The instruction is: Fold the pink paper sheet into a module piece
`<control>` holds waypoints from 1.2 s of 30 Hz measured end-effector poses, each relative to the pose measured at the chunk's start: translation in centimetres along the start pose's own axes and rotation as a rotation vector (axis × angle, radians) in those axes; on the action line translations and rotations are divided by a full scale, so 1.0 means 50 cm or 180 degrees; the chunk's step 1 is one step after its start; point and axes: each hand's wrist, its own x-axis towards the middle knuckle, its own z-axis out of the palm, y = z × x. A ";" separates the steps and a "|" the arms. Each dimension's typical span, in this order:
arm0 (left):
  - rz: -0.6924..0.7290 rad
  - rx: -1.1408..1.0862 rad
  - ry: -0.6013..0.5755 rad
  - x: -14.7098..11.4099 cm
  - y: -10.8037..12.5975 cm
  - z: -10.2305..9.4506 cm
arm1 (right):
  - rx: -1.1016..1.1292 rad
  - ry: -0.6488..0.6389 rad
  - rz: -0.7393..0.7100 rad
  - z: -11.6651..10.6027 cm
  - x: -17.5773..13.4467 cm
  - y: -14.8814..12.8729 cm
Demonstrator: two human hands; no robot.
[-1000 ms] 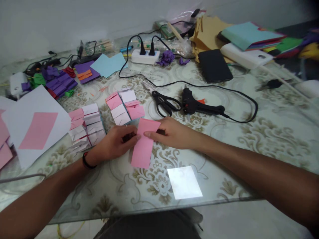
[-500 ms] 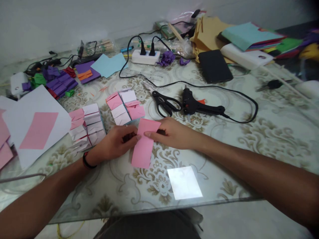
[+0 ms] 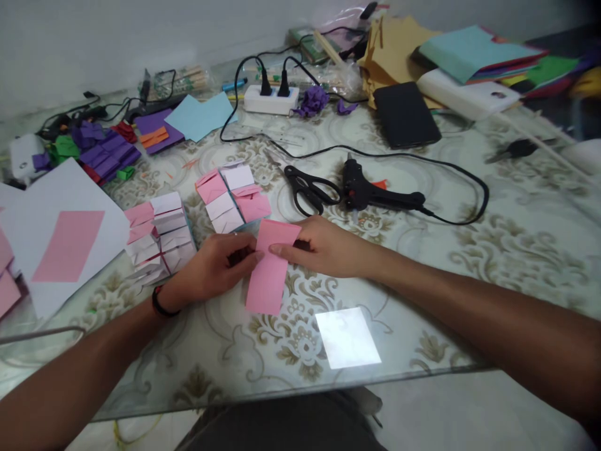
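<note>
Fingers [image 3: 270,250] of both hands pinch one pink paper strip [image 3: 270,269] at its upper middle, closed on it from opposite sides: left hand [image 3: 213,268] on the left edge, right hand [image 3: 328,247] on the right edge, fingertips nearly meeting across the strip. Strip lies flat on the glass tabletop [image 3: 422,300], long axis running away from the person, tilted slightly right at the far end. No crease visible on it yet, so I'd judge this piece is at the very start of folding. Done so far, going by what's laid out: two batches of folded pink-and-white units, one stack [image 3: 159,241] just left of the left hand, another [image 3: 235,197] just beyond the strip. Left to do: at least one more flat pink strip [image 3: 68,245] on a white sheet [image 3: 94,200] far left, more pink at the left edge, partly cut off. Scissors [image 3: 307,191] and glue gun [image 3: 370,194] lie beyond the right hand, untouched, gun's cord running to the power strip [image 3: 271,100]. Nothing looks glued together, so assembly appears not started. Purple folded pieces [image 3: 106,160] sit far left, apart from the pink work.
</note>
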 end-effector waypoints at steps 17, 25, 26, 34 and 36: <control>-0.0015 0.0053 -0.0019 0.002 0.005 -0.003 | 0.0054 0.0046 -0.0164 -0.002 -0.002 0.000; 0.0082 0.0058 0.0034 0.004 0.004 -0.002 | 0.0048 0.0099 -0.0280 -0.001 0.000 0.002; 0.0090 0.0052 0.0031 0.004 0.003 -0.001 | 0.0034 0.0103 -0.0284 0.000 0.000 0.002; 0.0093 0.0078 0.0009 0.007 0.003 -0.002 | 0.0042 0.0096 -0.0334 -0.004 -0.003 0.002; 0.0035 0.0088 -0.0034 0.008 0.004 -0.002 | 0.0028 0.0102 -0.0333 -0.004 -0.004 0.002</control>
